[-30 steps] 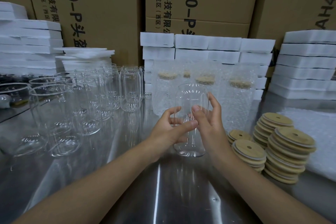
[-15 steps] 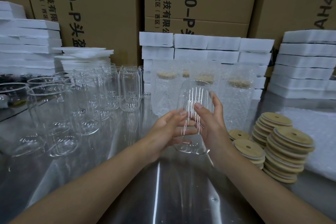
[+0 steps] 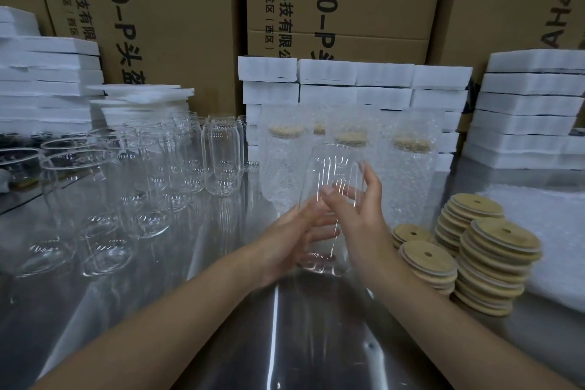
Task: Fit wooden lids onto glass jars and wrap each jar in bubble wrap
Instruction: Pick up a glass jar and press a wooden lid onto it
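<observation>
A clear glass jar with no lid is held upright, slightly tilted, just above the steel table. My right hand grips its right side, thumb in front and fingers behind the glass. My left hand, blurred, cups the jar's lower left with its fingers showing through the glass. Stacks of round wooden lids stand right of my right wrist. Sheets of bubble wrap lie at the far right.
Several wrapped, lidded jars stand behind the held jar. Several bare glass jars crowd the table's left half. White foam blocks and cardboard boxes line the back.
The jar has been turned between my hands and tilted a little. My left fingers have slid lower along the glass, and my right hand has shifted higher up its side.
</observation>
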Demonstrator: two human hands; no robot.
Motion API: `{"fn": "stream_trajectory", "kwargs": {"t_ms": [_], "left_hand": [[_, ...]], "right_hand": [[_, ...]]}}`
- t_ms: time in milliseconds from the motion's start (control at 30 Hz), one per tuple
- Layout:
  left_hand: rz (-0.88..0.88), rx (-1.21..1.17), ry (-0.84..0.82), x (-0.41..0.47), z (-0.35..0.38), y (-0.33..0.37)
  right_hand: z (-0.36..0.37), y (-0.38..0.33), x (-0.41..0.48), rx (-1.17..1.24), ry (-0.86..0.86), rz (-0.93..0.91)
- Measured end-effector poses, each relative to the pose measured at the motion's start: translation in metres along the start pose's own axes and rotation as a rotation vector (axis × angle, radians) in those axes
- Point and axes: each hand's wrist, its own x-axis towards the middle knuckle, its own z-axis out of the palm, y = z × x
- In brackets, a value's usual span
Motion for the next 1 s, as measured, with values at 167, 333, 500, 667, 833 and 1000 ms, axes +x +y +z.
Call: {"fn": "stream_trajectory", "kwargs": {"t_ms": [167, 333, 500, 667, 833, 1000], "left_hand": [[0.074, -0.091, 0.040, 0.004, -0.001, -0.006], [0.066, -0.149, 0.152, 0.009, -0.008, -0.010], [0.119, -0.038, 0.294, 0.010, -0.015, -0.010], [0.232, 0.138, 0.413, 0.010, -0.018, -0.012], [0.344, 0.252, 0.473, 0.013, -0.024, -0.016], [0.404, 0.457, 0.574, 0.015, -0.026, -0.020]], "right_hand": [[0.001, -0.001, 0.001, -0.183, 0.013, -0.022], [-0.021, -0.025, 0.016, -0.577, -0.111, 0.087], [-0.061, -0.058, 0.014, -1.380, -0.204, 0.241], [-0.072, -0.072, 0.004, -1.669, -0.456, 0.454], [-0.072, -0.071, 0.005, -1.729, -0.592, 0.491], [-0.073, -0.069, 0.008, -1.644, -0.514, 0.457]]}}
